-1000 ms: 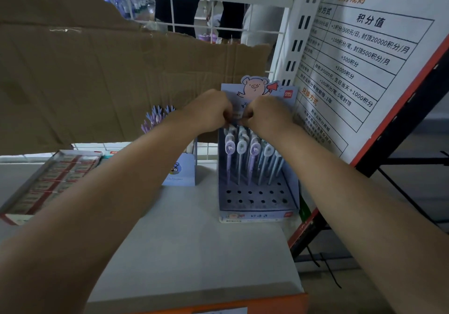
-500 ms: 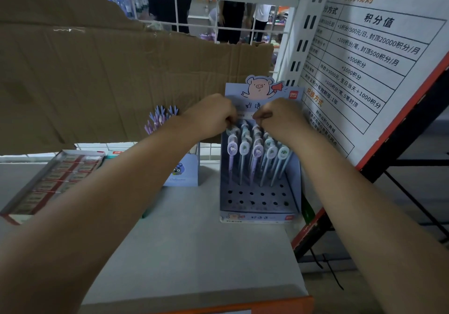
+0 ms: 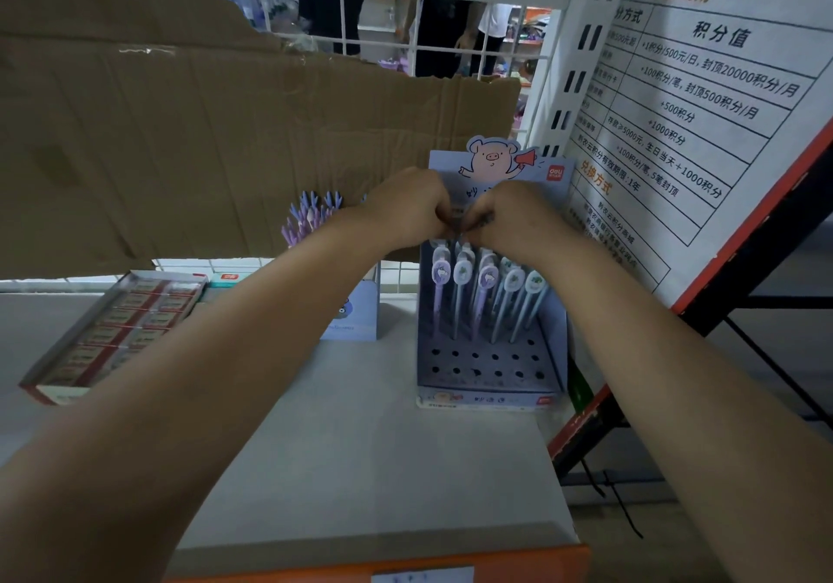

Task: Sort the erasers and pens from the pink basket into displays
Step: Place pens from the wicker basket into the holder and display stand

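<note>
A blue pen display with a pig card on top stands on the white shelf. Several pens with round toppers stand in its back rows, and the front holes show bare. My left hand and right hand meet just above the back row, knuckles together, fingers pinched on a pen top that they mostly hide. A flat box of erasers lies at the left. The pink basket is out of view.
A smaller blue display with purple pens stands behind my left forearm. A brown cardboard sheet backs the shelf. A leaning printed sign crowds the right side. The shelf's orange front edge is close to me.
My hands were slightly apart on separate pen tops half a second ago. They have come together at the middle of the back row.
</note>
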